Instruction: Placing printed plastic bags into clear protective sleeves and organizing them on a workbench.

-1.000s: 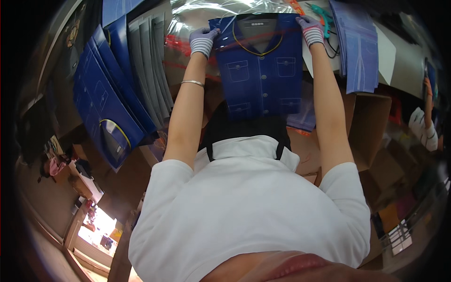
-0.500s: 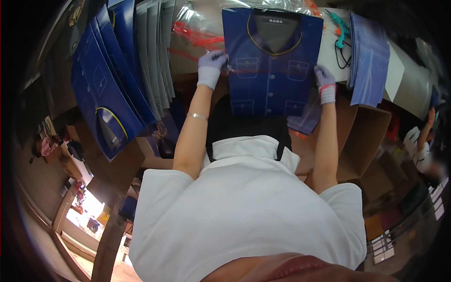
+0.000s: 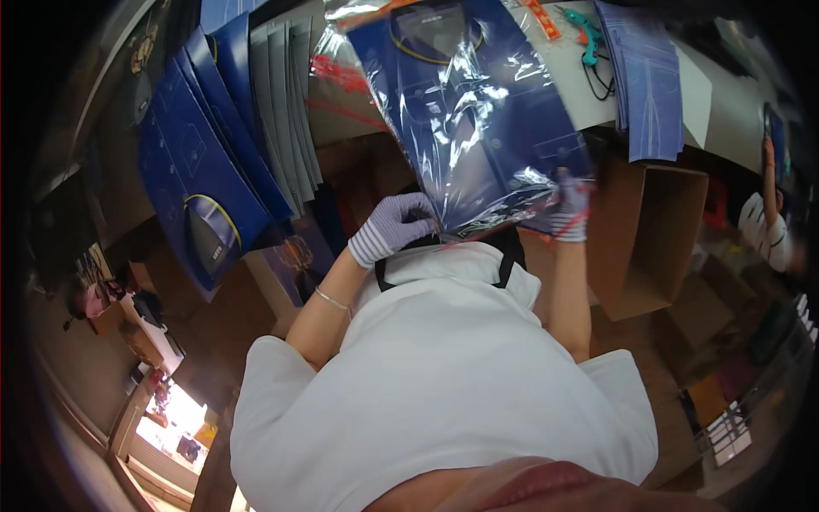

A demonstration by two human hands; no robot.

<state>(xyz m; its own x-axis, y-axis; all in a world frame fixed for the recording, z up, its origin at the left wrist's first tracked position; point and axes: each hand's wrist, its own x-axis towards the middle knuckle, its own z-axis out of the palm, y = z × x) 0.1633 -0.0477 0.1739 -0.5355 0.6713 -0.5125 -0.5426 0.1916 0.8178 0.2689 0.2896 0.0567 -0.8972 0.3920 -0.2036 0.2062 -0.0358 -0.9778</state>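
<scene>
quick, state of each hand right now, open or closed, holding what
Left hand: closed, holding the clear plastic bag near its lower left corner.
Right hand: closed on its lower right corner, blurred.

Tabletop strip (image 3: 567,75) allows passage beside bag (image 3: 478,119) (teal tool (image 3: 590,53) obstructs).

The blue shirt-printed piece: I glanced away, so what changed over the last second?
The blue shirt-printed piece has turned, its top leaning left, and glare now streaks the clear plastic over it. The left hand and right hand let go of its top corners and moved to its lower corners. The grey panels and teal tool stayed put.
</scene>
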